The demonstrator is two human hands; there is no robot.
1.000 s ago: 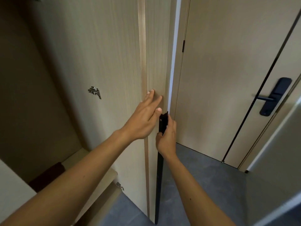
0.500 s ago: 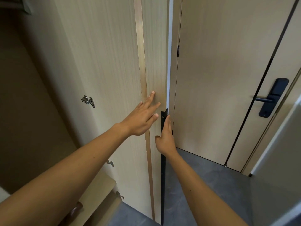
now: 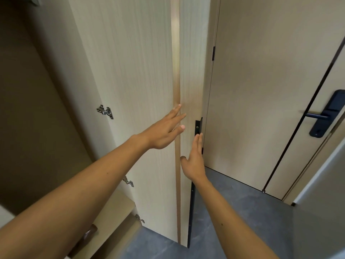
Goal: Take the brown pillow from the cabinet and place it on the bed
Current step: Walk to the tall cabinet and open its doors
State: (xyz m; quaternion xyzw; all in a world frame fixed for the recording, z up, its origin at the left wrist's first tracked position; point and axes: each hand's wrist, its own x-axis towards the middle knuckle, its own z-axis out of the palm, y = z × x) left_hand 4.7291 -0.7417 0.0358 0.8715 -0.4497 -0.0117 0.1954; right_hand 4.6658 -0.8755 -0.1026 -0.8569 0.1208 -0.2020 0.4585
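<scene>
The cabinet door (image 3: 141, 101) stands swung open, its pale wood-grain inner face turned toward the camera and its long axis running upright from the top of the view down to the grey floor (image 3: 229, 217). A tan strip (image 3: 176, 71) runs the door's whole height, and a black edge handle (image 3: 198, 128) runs down its free edge at 6 o'clock from the view's centre. The left hand (image 3: 164, 131) lies flat on the door face with its fingers spread and straight, fingertips over the tan strip, gripping nothing. The right hand (image 3: 194, 161), just at 5 o'clock from the left, is also open, fingers straight and together, pointing up along the black handle; whether they touch it cannot be told, and the thumb juts out to the left. Metal hinges (image 3: 105, 111) sit on the door's hinge side toward 9 o'clock. The cabinet interior (image 3: 37, 109) is dark there. A small brownish shape near 7 o'clock may be the pillow; it is too hidden to tell its direction. A room door (image 3: 261, 90) with a dark lever handle (image 3: 324, 114) stands at 3 o'clock.
</scene>
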